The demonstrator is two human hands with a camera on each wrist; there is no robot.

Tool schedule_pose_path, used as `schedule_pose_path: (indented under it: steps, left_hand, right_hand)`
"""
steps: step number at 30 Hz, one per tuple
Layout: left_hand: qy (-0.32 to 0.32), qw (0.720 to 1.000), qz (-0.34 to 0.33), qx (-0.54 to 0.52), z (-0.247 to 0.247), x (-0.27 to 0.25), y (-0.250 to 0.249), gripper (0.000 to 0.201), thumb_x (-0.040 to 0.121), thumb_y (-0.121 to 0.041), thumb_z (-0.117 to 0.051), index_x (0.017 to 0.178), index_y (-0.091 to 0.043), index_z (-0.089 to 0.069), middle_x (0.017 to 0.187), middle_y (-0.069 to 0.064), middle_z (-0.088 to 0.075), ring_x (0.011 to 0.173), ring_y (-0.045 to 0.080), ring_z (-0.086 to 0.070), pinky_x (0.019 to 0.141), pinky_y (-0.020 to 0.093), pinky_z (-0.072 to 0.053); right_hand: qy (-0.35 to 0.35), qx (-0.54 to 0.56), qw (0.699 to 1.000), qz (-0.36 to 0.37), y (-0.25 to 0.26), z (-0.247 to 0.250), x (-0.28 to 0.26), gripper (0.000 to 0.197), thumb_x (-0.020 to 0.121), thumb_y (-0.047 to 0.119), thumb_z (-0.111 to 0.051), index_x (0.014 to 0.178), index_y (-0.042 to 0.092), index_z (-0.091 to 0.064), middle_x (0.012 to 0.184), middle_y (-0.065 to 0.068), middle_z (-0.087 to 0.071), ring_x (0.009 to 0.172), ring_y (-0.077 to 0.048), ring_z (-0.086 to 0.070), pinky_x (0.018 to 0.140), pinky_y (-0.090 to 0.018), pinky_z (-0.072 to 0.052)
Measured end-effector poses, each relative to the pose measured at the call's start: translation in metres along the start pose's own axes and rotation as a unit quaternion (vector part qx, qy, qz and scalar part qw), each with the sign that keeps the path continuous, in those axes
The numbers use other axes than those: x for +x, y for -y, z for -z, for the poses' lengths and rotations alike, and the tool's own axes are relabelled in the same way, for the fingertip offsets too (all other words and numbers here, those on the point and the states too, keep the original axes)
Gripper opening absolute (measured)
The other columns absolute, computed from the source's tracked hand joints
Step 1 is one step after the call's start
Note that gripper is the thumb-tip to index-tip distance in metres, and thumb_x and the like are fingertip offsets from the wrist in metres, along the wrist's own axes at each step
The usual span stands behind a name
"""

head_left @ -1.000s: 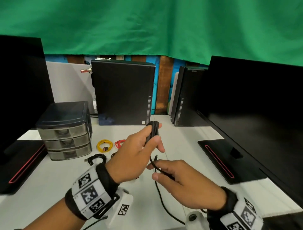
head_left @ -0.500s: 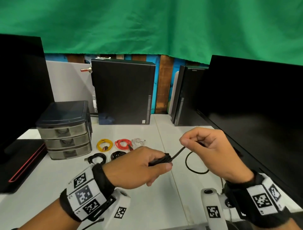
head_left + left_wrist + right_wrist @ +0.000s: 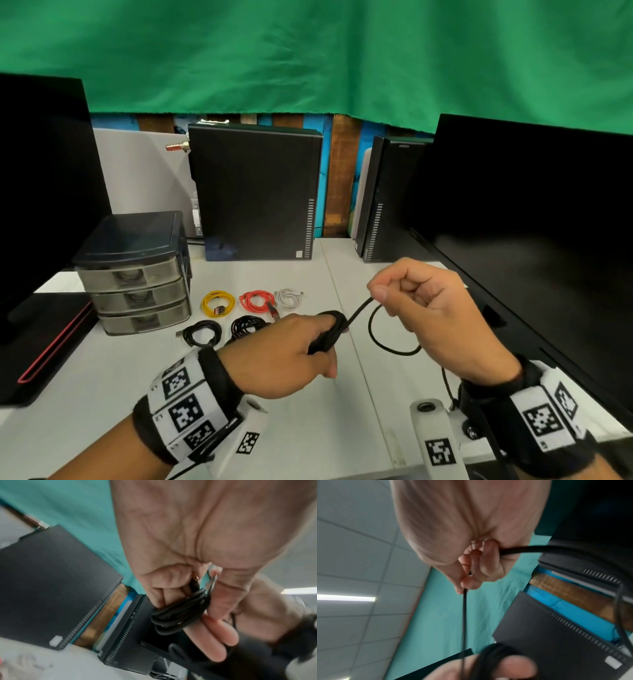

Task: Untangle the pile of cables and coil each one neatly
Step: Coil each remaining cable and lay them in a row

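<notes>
Above the worktop point(image 3: 342, 411), the left hand point(image 3: 284, 356) clamps its grip on the coiled black cable point(image 3: 329, 334), while at 2 o'clock the right hand point(image 3: 428, 315) pinches its free, seemingly light and limp strand, best held near the coil.

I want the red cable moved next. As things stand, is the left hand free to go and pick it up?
Probably not yet. The left hand grips the half-wound black cable, whose free end the right hand pinches. The red cable lies uncovered on the desk just beyond, so only the full hand is in the way.
</notes>
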State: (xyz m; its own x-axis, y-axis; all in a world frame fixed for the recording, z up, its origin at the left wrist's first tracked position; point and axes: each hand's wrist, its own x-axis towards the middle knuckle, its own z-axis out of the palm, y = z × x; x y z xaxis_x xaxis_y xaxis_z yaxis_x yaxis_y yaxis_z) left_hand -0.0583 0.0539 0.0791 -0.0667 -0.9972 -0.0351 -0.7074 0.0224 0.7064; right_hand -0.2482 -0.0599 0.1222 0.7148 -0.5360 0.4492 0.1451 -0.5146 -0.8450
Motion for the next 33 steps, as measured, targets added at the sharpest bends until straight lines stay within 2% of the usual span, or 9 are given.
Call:
schedule_pose_path:
  steps: [4,9,14,19,22,25,27,30,33]
  left_hand:
    - [0.024,0.980,-0.055,-0.191,0.015,-0.010,-0.014,0.023,0.103,-0.018,-0.053,0.124,-0.012,-0.063,0.067,-0.006,-0.066,0.075,0.005,-0.065,0.104,0.019,-0.040]
    - [-0.080,0.902,-0.108,-0.411,0.023,-0.009,-0.016,0.039,0.098,-0.031,-0.054,0.118,-0.001,-0.068,0.059,-0.002,-0.053,0.056,0.013,-0.058,0.099,0.035,-0.047]
    - [-0.240,0.822,-0.064,-0.512,0.024,0.000,-0.012,0.039,0.099,-0.026,-0.046,0.121,0.001,-0.064,0.064,0.001,-0.050,0.062,0.016,-0.056,0.112,0.047,-0.041]
    - [-0.248,0.803,-0.066,-0.538,0.020,0.001,-0.014,0.041,0.093,-0.022,-0.049,0.126,-0.002,-0.060,0.072,0.002,-0.059,0.077,0.017,-0.066,0.100,0.039,-0.044]
    - [-0.295,0.832,-0.067,-0.465,0.019,0.003,-0.016,0.027,0.095,-0.018,-0.050,0.118,-0.009,-0.062,0.089,-0.007,-0.074,0.105,0.006,-0.068,0.107,0.031,-0.037]
    - [-0.371,0.889,-0.047,-0.265,0.020,0.007,-0.010,0.020,0.104,-0.017,-0.047,0.114,-0.016,-0.064,0.100,-0.030,-0.071,0.107,-0.022,-0.054,0.092,0.010,-0.034]
    - [-0.392,0.908,-0.047,-0.138,0.019,0.009,0.003,0.018,0.104,-0.025,-0.046,0.116,-0.021,-0.059,0.105,-0.024,-0.068,0.107,-0.014,-0.056,0.087,0.008,-0.039]
    - [-0.360,0.931,-0.058,0.025,0.013,0.009,0.016,0.017,0.102,-0.038,-0.042,0.110,-0.024,-0.050,0.100,-0.012,-0.063,0.089,0.006,-0.062,0.075,0.025,-0.052]
    - [-0.318,0.933,-0.062,0.156,0.011,0.008,0.018,0.025,0.100,-0.052,-0.033,0.095,-0.030,-0.042,0.083,-0.013,-0.049,0.077,0.005,-0.051,0.063,0.020,-0.037]
  right_hand:
    - [-0.059,0.020,0.997,-0.041,-0.023,0.015,0.008,0.007,0.091,0.004,-0.064,0.093,0.006,-0.071,0.061,0.006,-0.060,0.050,-0.001,-0.049,0.049,-0.010,-0.038]
    - [-0.035,0.046,0.992,-0.109,-0.052,-0.014,0.003,0.020,0.087,0.033,-0.066,0.093,0.020,-0.079,0.062,0.004,-0.053,0.052,-0.008,-0.036,0.047,-0.017,-0.032]
    - [0.047,-0.003,0.992,-0.119,-0.068,-0.056,-0.011,0.023,0.102,0.018,-0.055,0.114,0.019,-0.075,0.058,0.005,-0.050,0.055,-0.004,-0.044,0.059,-0.010,-0.040]
    - [0.095,-0.032,0.986,-0.133,-0.063,-0.064,-0.014,0.032,0.105,0.020,-0.049,0.132,0.030,-0.064,0.057,0.008,-0.050,0.056,-0.005,-0.046,0.064,-0.016,-0.045]
    - [0.165,-0.113,0.971,-0.131,-0.057,-0.067,-0.022,0.035,0.105,0.026,-0.047,0.139,0.033,-0.054,0.062,0.011,-0.056,0.061,-0.012,-0.054,0.080,-0.029,-0.054]
    - [0.197,-0.174,0.961,-0.081,-0.045,-0.081,-0.033,0.033,0.104,0.028,-0.047,0.136,0.032,-0.054,0.063,0.015,-0.052,0.061,-0.004,-0.052,0.068,-0.017,-0.046]
    - [0.177,-0.180,0.966,-0.053,-0.035,-0.081,-0.033,0.027,0.104,0.029,-0.049,0.128,0.029,-0.058,0.060,0.014,-0.049,0.058,-0.003,-0.049,0.060,-0.012,-0.036]
    - [0.122,-0.191,0.974,-0.018,-0.018,-0.065,-0.027,0.014,0.102,0.030,-0.053,0.100,0.022,-0.065,0.061,0.010,-0.052,0.057,-0.007,-0.048,0.059,-0.018,-0.036]
    - [0.074,-0.231,0.970,-0.016,-0.005,-0.039,-0.019,0.018,0.099,0.030,-0.058,0.086,0.021,-0.067,0.066,0.006,-0.061,0.061,-0.009,-0.053,0.059,-0.020,-0.041]
